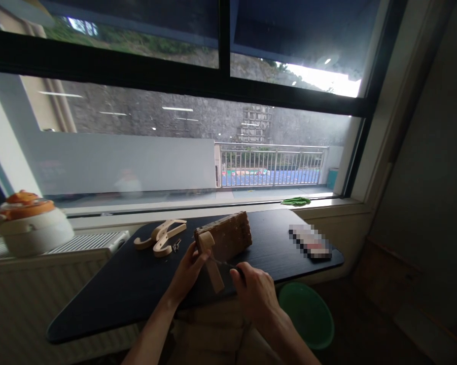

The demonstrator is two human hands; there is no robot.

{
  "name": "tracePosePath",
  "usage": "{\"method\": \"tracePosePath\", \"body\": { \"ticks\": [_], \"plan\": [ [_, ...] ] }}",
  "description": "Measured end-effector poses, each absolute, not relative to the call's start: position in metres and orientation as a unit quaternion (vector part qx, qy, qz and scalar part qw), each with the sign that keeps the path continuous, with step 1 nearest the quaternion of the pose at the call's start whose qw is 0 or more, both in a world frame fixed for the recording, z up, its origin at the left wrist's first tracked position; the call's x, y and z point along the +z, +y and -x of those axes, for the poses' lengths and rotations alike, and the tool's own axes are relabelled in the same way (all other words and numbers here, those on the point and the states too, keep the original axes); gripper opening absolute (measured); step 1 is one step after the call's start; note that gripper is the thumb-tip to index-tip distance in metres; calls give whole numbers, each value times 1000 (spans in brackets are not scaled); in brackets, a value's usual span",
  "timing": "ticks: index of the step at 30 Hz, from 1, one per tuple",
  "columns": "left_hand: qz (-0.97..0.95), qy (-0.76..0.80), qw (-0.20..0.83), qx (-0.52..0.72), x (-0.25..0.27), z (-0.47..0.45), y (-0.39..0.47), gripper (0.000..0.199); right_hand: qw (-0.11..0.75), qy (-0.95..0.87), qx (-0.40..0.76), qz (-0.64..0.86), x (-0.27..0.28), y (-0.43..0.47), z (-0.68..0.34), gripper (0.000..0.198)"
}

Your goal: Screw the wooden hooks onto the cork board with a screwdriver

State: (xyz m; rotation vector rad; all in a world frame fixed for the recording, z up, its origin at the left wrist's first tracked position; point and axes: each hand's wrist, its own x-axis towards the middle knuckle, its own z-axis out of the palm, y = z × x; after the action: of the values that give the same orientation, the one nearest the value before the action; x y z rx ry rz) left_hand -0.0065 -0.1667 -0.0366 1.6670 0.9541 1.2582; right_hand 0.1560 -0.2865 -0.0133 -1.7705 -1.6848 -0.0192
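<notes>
A brown box (234,238) with a studded, rough-looking edge rests tilted on the dark table. Against its near left end lies a pale wooden hook (215,276), curved at the top and straight below. My left hand (190,271) grips the hook, thumb on its face, beside the box end. In my right hand (256,284) is a screwdriver (232,266) with a dark handle; its thin shaft points left at the hook, near my left thumb. Whether the tip touches a screw is too small to tell. Several more wooden hooks (162,235) lie on the left, with small screws (176,246) beside them.
The dark table (117,289) stands under a window. A blurred-out flat object (310,241) lies at its right end. A green cloth (295,201) is on the sill. Left, a white and orange pot (34,228) sits on a radiator (87,243). A green basin (308,314) is below, right.
</notes>
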Motion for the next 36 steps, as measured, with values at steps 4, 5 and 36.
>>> {"method": "tracePosePath", "body": {
  "ticks": [4, 5, 36],
  "plan": [
    [-667, 369, 419, 494, -34, 6, -169, 45, 402, -654, 38, 640, -9, -291, -154, 37],
    [-667, 366, 422, 494, -33, 6, -170, 46, 410, -654, 44, 634, -8, -293, -154, 38],
    [-663, 367, 416, 502, -27, 5, -175, 43, 442, -660, 4, 607, -9, -287, -152, 25]
  ]
}}
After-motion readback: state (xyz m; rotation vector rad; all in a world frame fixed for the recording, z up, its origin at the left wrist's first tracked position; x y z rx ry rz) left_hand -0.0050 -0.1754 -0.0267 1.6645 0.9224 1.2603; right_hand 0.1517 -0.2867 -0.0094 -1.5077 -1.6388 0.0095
